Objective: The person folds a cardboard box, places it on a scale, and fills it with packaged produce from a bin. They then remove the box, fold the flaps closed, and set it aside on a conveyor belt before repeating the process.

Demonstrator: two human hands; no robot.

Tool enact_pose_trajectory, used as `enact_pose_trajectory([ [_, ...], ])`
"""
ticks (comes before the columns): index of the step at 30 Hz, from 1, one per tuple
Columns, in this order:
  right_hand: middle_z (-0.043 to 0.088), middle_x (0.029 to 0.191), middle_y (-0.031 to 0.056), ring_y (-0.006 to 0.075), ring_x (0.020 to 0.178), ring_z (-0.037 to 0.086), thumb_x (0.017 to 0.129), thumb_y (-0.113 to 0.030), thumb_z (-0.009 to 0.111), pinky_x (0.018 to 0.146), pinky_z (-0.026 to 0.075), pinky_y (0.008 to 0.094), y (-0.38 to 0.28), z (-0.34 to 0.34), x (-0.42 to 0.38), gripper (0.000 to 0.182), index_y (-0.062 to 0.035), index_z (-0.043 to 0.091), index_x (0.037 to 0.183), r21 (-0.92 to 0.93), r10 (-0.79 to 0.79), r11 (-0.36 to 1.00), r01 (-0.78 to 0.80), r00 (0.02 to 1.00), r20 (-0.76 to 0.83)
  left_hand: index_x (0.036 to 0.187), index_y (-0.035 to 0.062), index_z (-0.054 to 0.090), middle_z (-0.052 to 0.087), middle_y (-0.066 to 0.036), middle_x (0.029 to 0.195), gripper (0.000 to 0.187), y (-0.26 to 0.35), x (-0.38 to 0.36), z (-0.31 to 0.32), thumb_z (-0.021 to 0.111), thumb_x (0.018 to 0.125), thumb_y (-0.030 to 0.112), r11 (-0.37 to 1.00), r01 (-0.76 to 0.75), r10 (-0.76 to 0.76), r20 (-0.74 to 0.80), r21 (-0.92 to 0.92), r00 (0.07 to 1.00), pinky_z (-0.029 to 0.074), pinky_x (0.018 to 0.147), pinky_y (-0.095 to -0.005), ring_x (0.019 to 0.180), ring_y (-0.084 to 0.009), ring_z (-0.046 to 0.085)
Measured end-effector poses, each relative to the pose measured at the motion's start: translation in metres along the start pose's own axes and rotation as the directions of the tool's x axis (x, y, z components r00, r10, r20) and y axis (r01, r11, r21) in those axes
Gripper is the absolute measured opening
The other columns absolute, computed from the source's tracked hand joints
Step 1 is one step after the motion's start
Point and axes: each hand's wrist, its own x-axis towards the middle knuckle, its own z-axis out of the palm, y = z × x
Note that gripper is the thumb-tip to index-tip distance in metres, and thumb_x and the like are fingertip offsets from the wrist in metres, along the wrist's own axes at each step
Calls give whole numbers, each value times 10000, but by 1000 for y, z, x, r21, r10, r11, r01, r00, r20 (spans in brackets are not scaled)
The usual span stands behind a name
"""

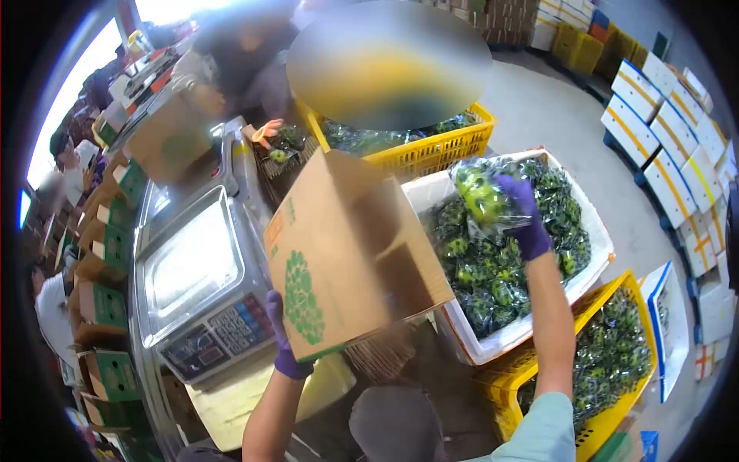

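My left hand [286, 339], in a purple glove, is closed on the lower edge of a cardboard box [323, 262] printed with a green pattern. The box is tilted, its opening facing right. My right hand [526, 219], also gloved in purple, grips a clear bag of green produce [479, 192]. It is above a white foam crate [599, 231], which is filled with more such bags [500, 289]. The exact kind of produce cannot be made out. Part of the right hand's fingers is hidden behind the shiny plastic.
Left of the box stands a weighing scale [192, 269] with a metal pan. Yellow crates of bagged produce stand behind [431, 154] and at lower right [508, 400]. Stacked white boxes [662, 131] line the right. Other people work at the far left; an orange-gloved hand [267, 134] shows behind.
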Motion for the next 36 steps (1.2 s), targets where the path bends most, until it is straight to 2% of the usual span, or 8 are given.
enact_pose_trajectory([
  [3,614,1057,136,167,955,608,837,-129,667,818,522,307,-159,6,81,287,0,610,1087,360,503,732,-579,815,287,1337,76,508,604,-136,1262,626,-12,-10,6,596,875,490,998,61,-61,3,-27,998,511,943,-482,1077,-314,626],
  [5,615,1017,150,221,940,611,835,-161,645,810,506,344,-171,57,82,325,12,588,1103,-349,255,932,-101,866,429,1343,76,501,586,-137,1288,634,-29,-19,20,594,877,495,998,41,-47,115,51,992,501,959,-482,1090,-306,619],
  [8,599,959,138,281,984,571,827,-270,622,847,461,413,-183,120,72,346,-11,617,1057,-691,136,609,389,807,574,1361,75,474,573,-161,1298,662,-41,-29,48,627,856,474,988,135,-112,245,-78,963,475,988,-510,1126,-324,598],
  [16,649,987,101,181,919,616,871,-249,602,812,483,318,-384,104,133,342,29,592,1070,-214,424,880,-424,497,757,1473,70,300,422,-216,1427,868,-1,-70,69,629,824,543,905,190,10,467,-380,884,382,1050,-586,1255,-392,480],
  [21,593,820,167,253,796,616,874,-290,632,718,458,367,-404,164,132,365,26,550,1037,-262,-91,898,353,733,674,1468,73,299,410,-203,1426,877,43,-80,94,519,849,653,903,-393,342,262,175,902,377,1069,-539,1283,-368,441],
  [27,615,816,175,385,789,625,853,-197,614,683,490,462,-360,261,219,206,-31,571,968,-30,-527,714,699,565,635,1403,56,348,442,-186,1396,573,175,-82,86,400,998,457,-243,-629,320,673,739,667,373,1079,-499,1273,-346,459],
  [29,639,862,136,358,748,644,837,-156,599,652,507,450,-328,300,220,178,-46,585,975,-102,-522,612,784,498,692,1367,27,351,458,-202,1370,449,215,-85,47,335,1036,331,812,-183,72,215,555,974,373,1084,-488,1265,-339,470],
  [36,665,966,139,320,944,638,774,-295,705,843,472,452,-252,322,184,342,-118,640,1059,1,-755,616,788,590,285,1303,-5,511,592,-142,1249,395,251,-142,78,458,1010,255,284,-274,301,186,919,935,463,984,-383,1138,-252,587],
])
